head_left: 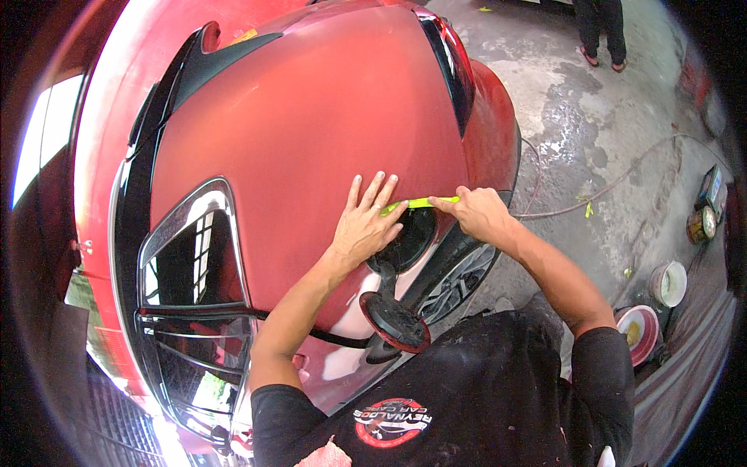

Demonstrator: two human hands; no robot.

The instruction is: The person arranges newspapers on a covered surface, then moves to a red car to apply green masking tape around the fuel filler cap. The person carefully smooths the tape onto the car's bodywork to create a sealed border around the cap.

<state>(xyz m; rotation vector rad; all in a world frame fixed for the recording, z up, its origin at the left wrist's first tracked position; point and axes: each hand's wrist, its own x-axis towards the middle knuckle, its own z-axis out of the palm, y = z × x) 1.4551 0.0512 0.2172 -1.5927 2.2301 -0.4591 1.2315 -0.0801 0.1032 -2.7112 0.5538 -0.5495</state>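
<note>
A bright yellow-green strip of tape (420,203) runs between my hands along the upper rim of the dark round fuel filler recess (412,243) in a matte red car panel (311,132). My left hand (366,222) lies on the panel with its fingers spread, the forefinger side touching the strip's left end. The right end is pinched in my right hand (484,214), its forefinger pointing along the strip. Below the recess, the round fuel door (395,321) hangs open on its hinge.
Left of my arm is the car's rear side window (198,253); the wheel (459,284) sits below the recess. A hose (622,175) crosses the wet concrete floor. Buckets (668,283) and a can (701,224) stand at right. Another person's legs (601,31) show at top right.
</note>
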